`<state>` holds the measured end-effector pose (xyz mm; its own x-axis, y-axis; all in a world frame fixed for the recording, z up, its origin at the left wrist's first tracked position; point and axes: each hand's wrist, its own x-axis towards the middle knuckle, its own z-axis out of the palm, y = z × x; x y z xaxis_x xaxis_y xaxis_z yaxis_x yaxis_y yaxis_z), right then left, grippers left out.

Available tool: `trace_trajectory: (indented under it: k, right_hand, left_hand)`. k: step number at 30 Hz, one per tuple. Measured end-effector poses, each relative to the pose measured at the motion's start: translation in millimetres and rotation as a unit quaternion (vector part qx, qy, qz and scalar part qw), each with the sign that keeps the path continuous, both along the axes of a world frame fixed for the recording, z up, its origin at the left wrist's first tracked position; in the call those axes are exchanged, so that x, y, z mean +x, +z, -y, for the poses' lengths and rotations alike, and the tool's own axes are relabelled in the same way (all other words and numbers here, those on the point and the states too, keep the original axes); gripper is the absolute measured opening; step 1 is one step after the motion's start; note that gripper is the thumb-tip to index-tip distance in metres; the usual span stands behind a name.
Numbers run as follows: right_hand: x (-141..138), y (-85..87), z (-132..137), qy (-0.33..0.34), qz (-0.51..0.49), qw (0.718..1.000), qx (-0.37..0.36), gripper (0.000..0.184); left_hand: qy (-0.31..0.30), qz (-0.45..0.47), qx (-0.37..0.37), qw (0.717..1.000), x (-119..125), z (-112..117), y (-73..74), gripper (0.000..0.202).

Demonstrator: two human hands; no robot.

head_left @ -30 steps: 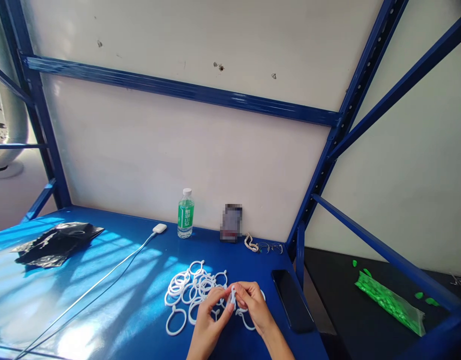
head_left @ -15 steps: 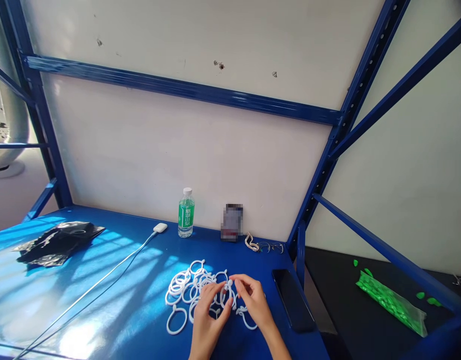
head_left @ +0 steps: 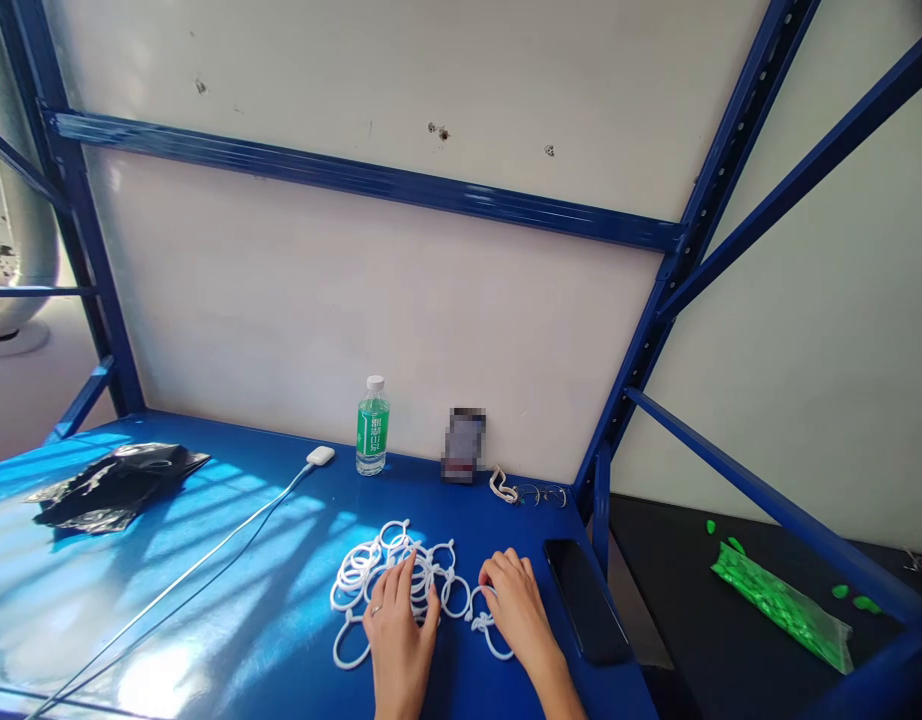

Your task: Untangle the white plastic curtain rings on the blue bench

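Observation:
A heap of white rings (head_left: 354, 578), each with a small knob or loop on its rim, lies on the blue table. My left hand (head_left: 399, 615) rests over the heap's front part, its fingers apart and touching the rings; a band is on one finger. At the heap's right end, my right hand (head_left: 515, 607) has curled fingers at the edge of a white ring (head_left: 474, 597), which it partly hides. Another ring (head_left: 494, 646) lies just below that hand. Between my hands, a ring (head_left: 455, 597) is joined to the heap's edge.
A dark phone (head_left: 587, 602) lies right of my right hand. Behind stand a water bottle (head_left: 372, 430) and a blurred device (head_left: 464, 447), with glasses (head_left: 542, 495) beside it. Leftward are a white charger (head_left: 321, 456) with cable and a black plastic bag (head_left: 123, 485). Blue frame posts (head_left: 641, 330) rise at right.
My hands have moved apart and let go of the white ring they held between them, which now lies on the table. The left went to the heap, the right slightly rightward.

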<state>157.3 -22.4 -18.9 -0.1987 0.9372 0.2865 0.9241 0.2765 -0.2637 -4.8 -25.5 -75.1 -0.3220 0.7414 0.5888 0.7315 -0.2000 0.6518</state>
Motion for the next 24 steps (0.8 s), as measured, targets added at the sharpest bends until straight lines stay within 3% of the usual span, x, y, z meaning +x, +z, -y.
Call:
trace_trajectory:
  k: [7, 12, 17, 24]
  right_hand:
    - [2, 3.9, -2, -0.008, -0.03, 0.999, 0.028, 0.021]
    - [1, 7.8, -4, 0.008, -0.177, 0.984, 0.033, 0.015]
    - [-3, 7.7, -7, 0.024, -0.352, 0.936, 0.0, 0.019]
    - [-15, 1.0, -6, 0.083, -0.506, 0.849, -0.127, 0.039]
  left_hand:
    - [-0.02, 0.012, 0.04, 0.999, 0, 1, 5.2, 0.036]
    - [-0.091, 0.03, 0.06, 0.994, 2, 8, 17.9, 0.03]
    - [-0.178, 0.041, 0.051, 0.982, 5, 12, 24.6, 0.033]
    - [-0.245, 0.091, 0.049, 0.964, 8, 11, 17.6, 0.039]
